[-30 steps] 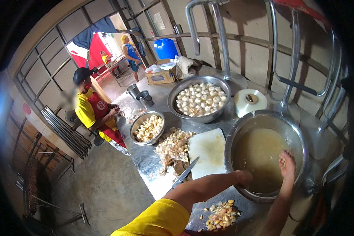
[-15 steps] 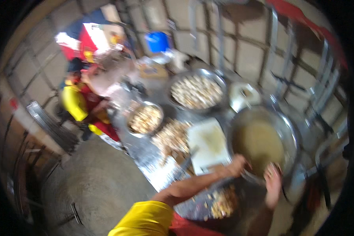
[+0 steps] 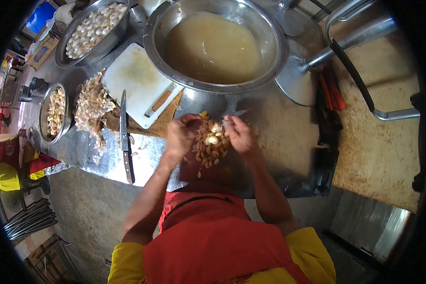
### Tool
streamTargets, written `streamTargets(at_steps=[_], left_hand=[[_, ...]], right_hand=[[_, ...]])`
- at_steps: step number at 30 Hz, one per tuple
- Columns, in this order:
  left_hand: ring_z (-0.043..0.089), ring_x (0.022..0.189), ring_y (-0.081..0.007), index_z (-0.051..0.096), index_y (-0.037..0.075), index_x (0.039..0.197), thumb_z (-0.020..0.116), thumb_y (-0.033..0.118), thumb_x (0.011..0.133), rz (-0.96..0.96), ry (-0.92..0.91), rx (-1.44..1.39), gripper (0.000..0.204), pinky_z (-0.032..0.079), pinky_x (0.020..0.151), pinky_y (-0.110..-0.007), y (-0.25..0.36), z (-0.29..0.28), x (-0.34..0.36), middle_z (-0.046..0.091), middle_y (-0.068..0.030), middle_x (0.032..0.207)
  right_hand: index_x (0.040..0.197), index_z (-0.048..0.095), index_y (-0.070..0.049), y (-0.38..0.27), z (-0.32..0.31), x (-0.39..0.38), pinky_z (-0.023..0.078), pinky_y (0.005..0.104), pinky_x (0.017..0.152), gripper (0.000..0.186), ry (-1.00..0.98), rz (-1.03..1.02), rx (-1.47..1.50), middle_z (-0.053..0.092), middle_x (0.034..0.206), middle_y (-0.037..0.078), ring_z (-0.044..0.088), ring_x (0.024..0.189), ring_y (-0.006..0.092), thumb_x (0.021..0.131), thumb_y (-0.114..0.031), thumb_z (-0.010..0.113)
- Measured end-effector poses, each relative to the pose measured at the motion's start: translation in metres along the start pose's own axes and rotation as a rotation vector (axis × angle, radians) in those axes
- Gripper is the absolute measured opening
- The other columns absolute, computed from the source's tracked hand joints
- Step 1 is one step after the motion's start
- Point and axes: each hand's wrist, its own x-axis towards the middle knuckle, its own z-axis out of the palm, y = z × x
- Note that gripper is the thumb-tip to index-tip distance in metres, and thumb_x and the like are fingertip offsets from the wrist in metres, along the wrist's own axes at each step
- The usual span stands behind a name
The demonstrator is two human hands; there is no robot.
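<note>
Brown-skinned garlic cloves (image 3: 207, 152) lie in a small heap on the metal table before me, a few pale peeled garlic cloves (image 3: 213, 140) on top. My left hand (image 3: 180, 138) is at the heap's left side, fingers curled in; what they hold, if anything, is hidden. Across the heap, my right hand (image 3: 241, 135) has thumb and fingers pinched together, with a small whitish bit at the tips too blurred to name. Just beyond both hands stands a large metal basin (image 3: 214, 89) of cloudy tan liquid.
Left of the basin lie a white cutting board (image 3: 128, 87), a knife (image 3: 124, 137) and a mound of garlic skins (image 3: 92, 102). Farther left are a bowl of cloves (image 3: 57, 113) and a basin of whole garlic (image 3: 95, 29). A person in yellow and red (image 3: 9, 161) is at far left.
My view has swung down and to the right. Both hands have moved from the near rim of the liquid-filled basin to the heap of cloves on the table.
</note>
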Motion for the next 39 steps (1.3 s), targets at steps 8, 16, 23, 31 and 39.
streamTargets(at_steps=[8,16,23,31,39], left_hand=[[0.059,0.069,-0.008,0.07,0.005,0.104,0.073,0.012,0.091,0.237,0.59,0.198,0.015,0.047,0.064,-0.022,0.155,-0.152,-0.029,0.068,-0.0008,0.083],[0.063,0.108,-0.0249,0.068,0.009,0.126,0.078,0.013,0.078,-0.116,0.445,0.663,0.049,0.05,0.092,-0.034,-0.081,-0.33,0.011,0.065,-0.0161,0.12],[0.059,0.056,-0.0335,0.07,0.006,0.082,0.061,0.01,0.086,-0.032,0.718,1.228,0.01,0.047,0.055,-0.044,-0.057,-0.288,0.07,0.066,-0.0082,0.066],[0.07,0.095,-0.0387,0.074,0.005,0.092,0.055,0.008,0.086,0.082,0.039,1.001,0.02,0.057,0.086,-0.045,0.058,-0.08,0.292,0.073,-0.0194,0.097],[0.047,0.132,-0.0424,0.048,-0.001,0.142,0.062,0.04,0.093,-0.196,0.014,0.988,0.066,0.048,0.103,-0.046,-0.036,0.002,0.369,0.049,-0.0247,0.141]], right_hand=[[0.106,0.065,-0.005,-0.091,-0.077,-0.048,0.046,0.0219,0.058,0.016,0.305,-0.156,0.208,0.063,0.095,0.003,0.054,0.074,0.0043,0.091,0.003,0.067],[0.114,0.071,-0.011,-0.042,-0.026,-0.029,0.034,0.0485,0.116,0.029,-0.222,-0.4,-0.691,0.054,0.143,0.023,0.048,0.134,0.043,0.086,-0.005,0.068],[0.123,0.064,-0.001,-0.082,-0.089,0.096,0.035,0.0451,0.116,0.039,0.176,-0.471,-0.412,0.044,0.151,0.021,0.041,0.141,0.0374,0.085,-0.008,0.071],[0.15,0.038,-0.006,0.014,-0.084,0.348,0.03,0.0481,0.12,0.086,-0.129,-0.294,-0.727,0.023,0.161,0.023,0.026,0.148,0.0416,0.076,-0.012,0.082],[0.139,0.043,-0.005,0.046,-0.057,0.387,0.04,0.0507,0.11,0.077,-0.289,-0.267,-0.981,0.041,0.14,0.022,0.037,0.135,0.044,0.073,-0.014,0.083]])
